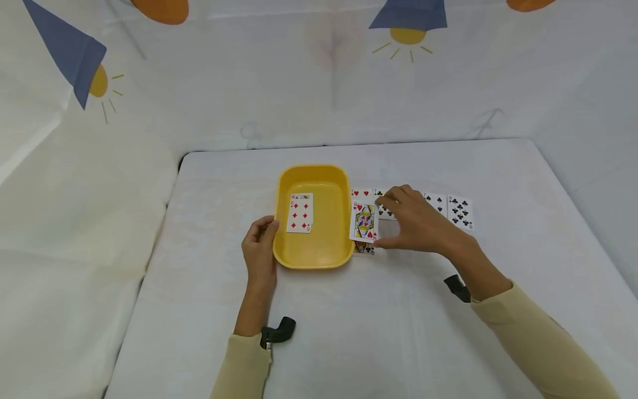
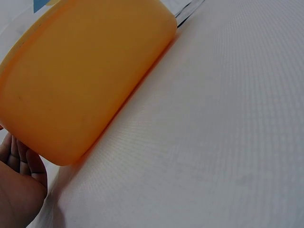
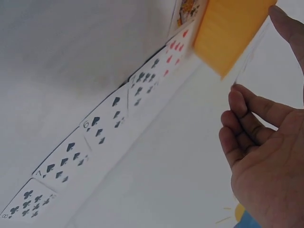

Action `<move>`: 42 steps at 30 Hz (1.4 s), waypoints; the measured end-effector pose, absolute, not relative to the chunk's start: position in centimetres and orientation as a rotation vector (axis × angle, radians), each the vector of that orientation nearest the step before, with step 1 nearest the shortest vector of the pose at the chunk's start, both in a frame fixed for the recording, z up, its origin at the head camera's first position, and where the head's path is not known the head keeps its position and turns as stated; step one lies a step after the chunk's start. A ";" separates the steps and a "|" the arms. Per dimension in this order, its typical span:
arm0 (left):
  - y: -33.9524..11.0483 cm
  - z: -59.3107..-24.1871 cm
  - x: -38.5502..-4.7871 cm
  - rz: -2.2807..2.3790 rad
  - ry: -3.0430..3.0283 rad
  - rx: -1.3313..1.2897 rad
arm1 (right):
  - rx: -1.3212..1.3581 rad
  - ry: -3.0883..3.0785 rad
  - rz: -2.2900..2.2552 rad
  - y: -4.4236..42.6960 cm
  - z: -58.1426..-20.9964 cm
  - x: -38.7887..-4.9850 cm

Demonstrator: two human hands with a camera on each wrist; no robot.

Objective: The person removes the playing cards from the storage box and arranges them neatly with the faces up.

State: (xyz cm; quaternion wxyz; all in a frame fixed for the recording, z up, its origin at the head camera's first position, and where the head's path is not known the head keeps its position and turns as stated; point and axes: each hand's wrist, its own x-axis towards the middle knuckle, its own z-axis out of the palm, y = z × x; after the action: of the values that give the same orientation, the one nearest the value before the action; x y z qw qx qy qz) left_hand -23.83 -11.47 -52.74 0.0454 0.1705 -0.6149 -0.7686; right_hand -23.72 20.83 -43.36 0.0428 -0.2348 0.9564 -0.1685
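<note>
Queen of hearts (image 1: 365,223) is pinched by right hand (image 1: 416,223) beside yellow tray (image 1: 329,233), whose rim is gripped by left hand (image 1: 260,247).

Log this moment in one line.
left hand: holds yellow tray | right hand: pinches face card at tray's edge | in tray: six of diamonds | on table: row of cards

Both arms reach forward. The left arm, its pale sleeve (image 1: 244,368) ending short of the wrist, runs almost straight ahead; the left hand (image 1: 260,238) is in a grip, thumb set apart from bent fingers (image 2: 21,159). The right arm (image 1: 473,263) slants in from the right, and the right hand (image 1: 413,219) points leftward, thumb and index finger spread and pinching between their tips. Its other fingers (image 3: 232,137) curl toward the palm.
</note>
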 end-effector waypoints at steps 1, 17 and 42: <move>-11.5 -52.7 -23.8 -2.345 -1.879 0.519 | -0.720 2.926 -0.512 21.0 -43.4 -23.7; -11.7 -52.5 -23.7 -2.352 -1.872 0.512 | -0.639 2.913 -0.480 23.9 -45.4 -22.4; -11.9 -52.5 -23.6 -2.344 -1.866 0.500 | -0.623 2.828 -0.467 25.2 -47.8 -22.0</move>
State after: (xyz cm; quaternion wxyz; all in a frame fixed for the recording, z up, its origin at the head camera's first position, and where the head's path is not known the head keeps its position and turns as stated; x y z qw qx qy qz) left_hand -23.61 -11.88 -52.51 0.0519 0.1644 -0.6136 -0.7706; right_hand -22.02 25.22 -47.80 0.1042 -0.2113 0.9588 -0.1585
